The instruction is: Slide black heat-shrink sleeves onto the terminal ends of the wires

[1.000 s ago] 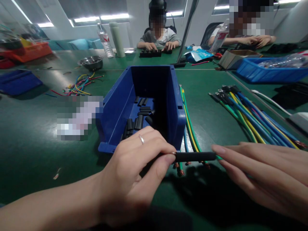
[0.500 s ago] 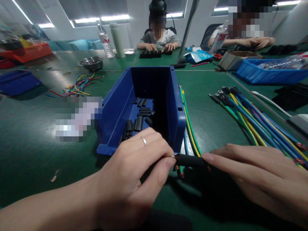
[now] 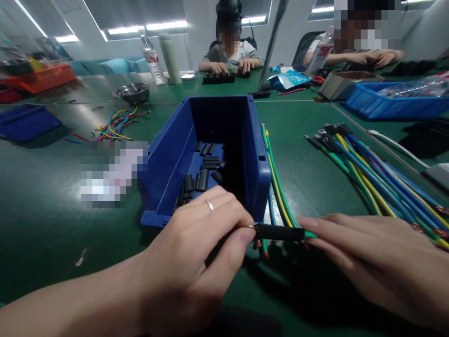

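Landmark: blue bin (image 3: pixel 171 159). Item: black sleeve (image 3: pixel 278 232), around a green wire (image 3: pixel 310 235) — just before the bin's near right corner. Your left hand (image 3: pixel 203 238): thumb and finger clamped on a metal end (image 3: pixel 249 227). Your right hand (image 3: pixel 372 257), right of the bin: fingertips closed on the green wire. Hazards, judged: metal end could slip if your pinch slackens — sleeve could snag loose wires (image 3: pixel 279 196) beside the bin.
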